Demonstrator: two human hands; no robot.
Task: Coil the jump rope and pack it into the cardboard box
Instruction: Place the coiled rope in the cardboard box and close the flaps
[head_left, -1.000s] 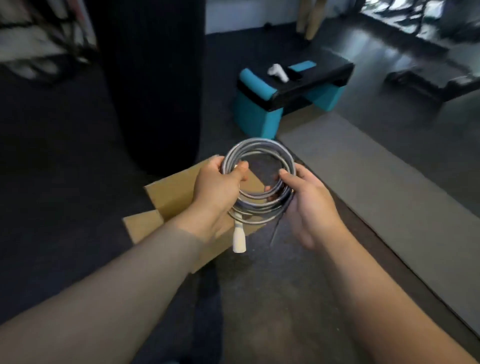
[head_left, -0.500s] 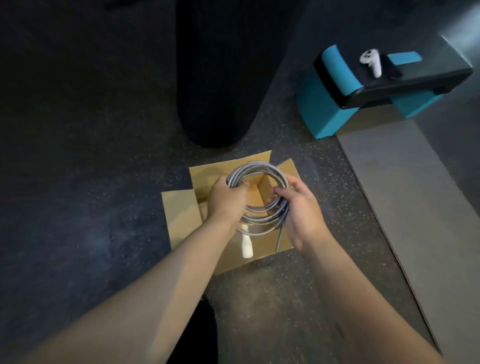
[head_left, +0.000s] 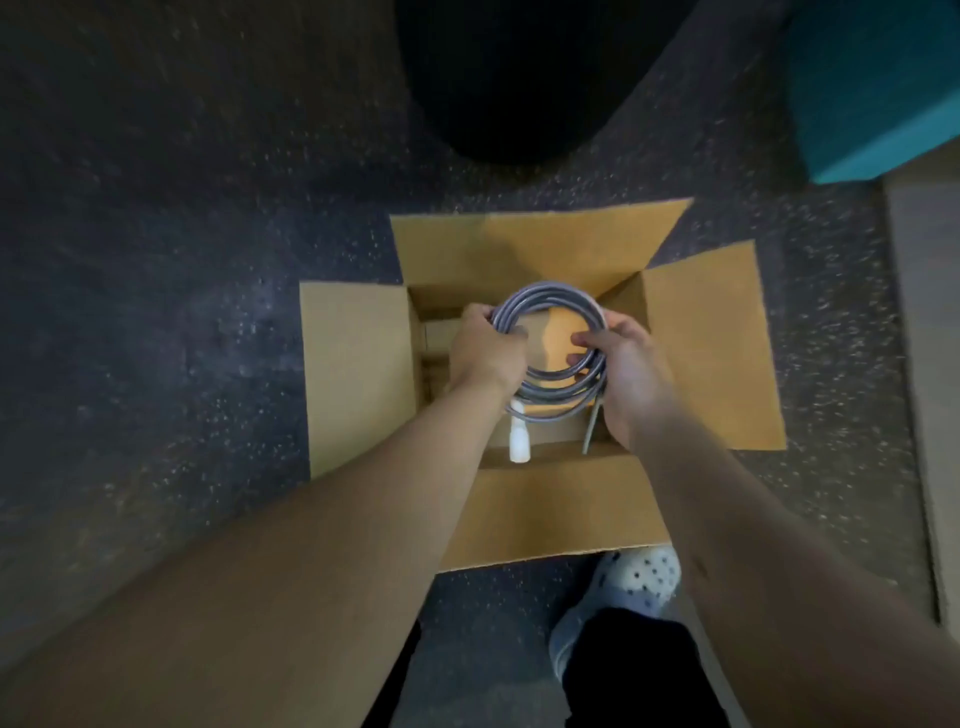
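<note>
Coiled jump rope (head_left: 550, 358) between both hands' grips, above cardboard box (head_left: 711, 353).

Both forearms (head_left: 311, 571) are bare, with no sleeves, watch or rings showing. The legs wear black trousers (head_left: 639, 675). One foot has a pale grey-blue perforated clog (head_left: 623, 587).

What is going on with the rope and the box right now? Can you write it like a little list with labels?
rope: grey jump rope wound in a round coil, held over the open box
left hand: left hand grips the coil's left side
right hand: right hand grips the coil's right side
handle: white handle hangs below the coil
box: cardboard box on the dark floor, all four flaps open
in the box yet: cannot tell if the coil touches the bottom
</note>
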